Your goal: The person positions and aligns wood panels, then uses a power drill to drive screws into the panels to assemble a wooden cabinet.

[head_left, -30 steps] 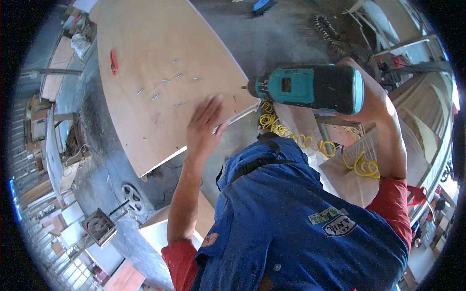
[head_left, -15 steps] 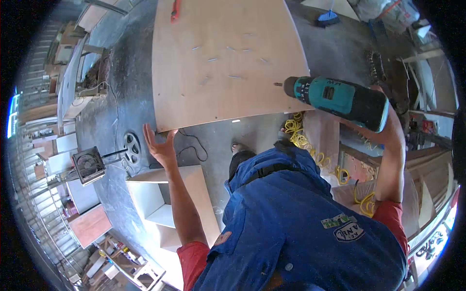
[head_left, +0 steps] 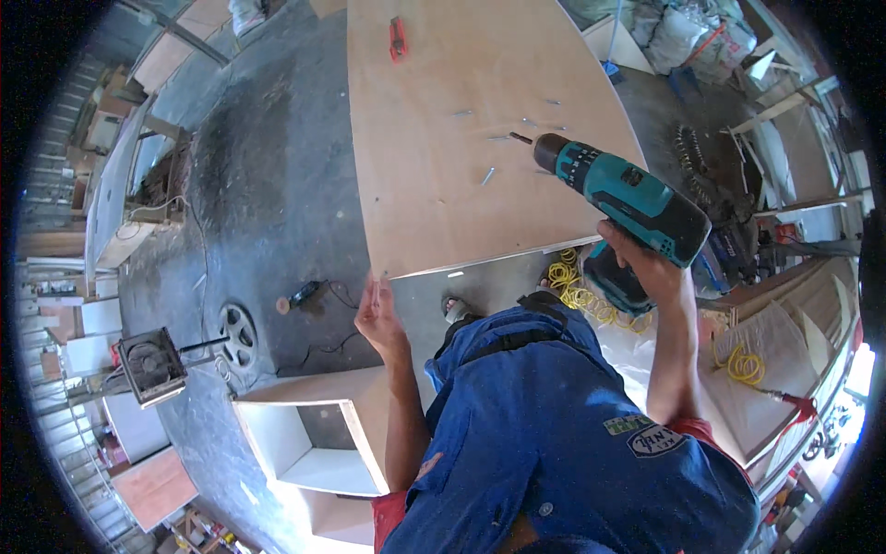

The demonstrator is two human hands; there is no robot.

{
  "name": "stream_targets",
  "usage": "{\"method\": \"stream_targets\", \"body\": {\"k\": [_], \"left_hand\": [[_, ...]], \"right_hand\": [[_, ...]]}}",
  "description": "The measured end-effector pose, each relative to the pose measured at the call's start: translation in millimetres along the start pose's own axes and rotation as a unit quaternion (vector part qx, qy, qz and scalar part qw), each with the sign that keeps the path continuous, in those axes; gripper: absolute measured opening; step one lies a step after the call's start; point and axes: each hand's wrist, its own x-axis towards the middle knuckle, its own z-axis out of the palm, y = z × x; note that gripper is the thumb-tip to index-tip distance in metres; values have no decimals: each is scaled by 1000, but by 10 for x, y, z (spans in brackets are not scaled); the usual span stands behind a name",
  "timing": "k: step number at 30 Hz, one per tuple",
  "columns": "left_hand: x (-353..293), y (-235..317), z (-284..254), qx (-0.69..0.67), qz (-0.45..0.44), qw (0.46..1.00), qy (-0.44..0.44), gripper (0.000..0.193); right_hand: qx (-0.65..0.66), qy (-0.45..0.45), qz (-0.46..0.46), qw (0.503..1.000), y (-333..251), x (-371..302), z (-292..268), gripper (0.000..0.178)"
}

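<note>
My right hand (head_left: 651,263) is closed around the handle of a teal and black cordless drill (head_left: 632,196). Its bit points left over a pale wooden panel (head_left: 443,198), close to several loose screws. One screw (head_left: 488,175) lies left of the drill, nearer to me. At the panel's near left corner is my left hand (head_left: 380,319), fingers stretched upward and close together. Whether they touch the edge is hard to see. A red utility knife (head_left: 398,40) rests at the far left of the panel.
A pale open cabinet box (head_left: 323,443) stands on the floor at my lower left. Beyond it are a wheel-shaped metal base (head_left: 238,334) and a corded black tool (head_left: 305,295). A coiled yellow hose (head_left: 581,286) lies beyond the panel's near right corner. Filled sacks (head_left: 688,42) sit far right.
My view has shifted, so the panel appears farther right. The drill's tip now appears over the screws. My left hand's fingers, spread before, have come closer together at the panel's corner.
</note>
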Motion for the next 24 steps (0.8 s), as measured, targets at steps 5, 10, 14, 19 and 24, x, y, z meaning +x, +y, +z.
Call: {"method": "stream_targets", "body": {"k": [5, 10, 14, 19, 24], "left_hand": [[211, 137, -214, 58, 95, 989, -92, 34], [261, 19, -396, 178, 134, 960, -170, 37], [170, -73, -401, 148, 79, 966, -199, 47], [-2, -88, -315, 83, 166, 970, -157, 63], [27, -329, -295, 110, 110, 975, -162, 65]], "right_hand": [[84, 92, -10, 992, 102, -335, 372, 17], [102, 155, 16, 982, 269, -634, 559, 14], [100, 168, 6, 981, 336, -783, 606, 25], [103, 182, 32, 977, 255, -858, 599, 30], [65, 178, -14, 982, 99, -777, 681, 31]]}}
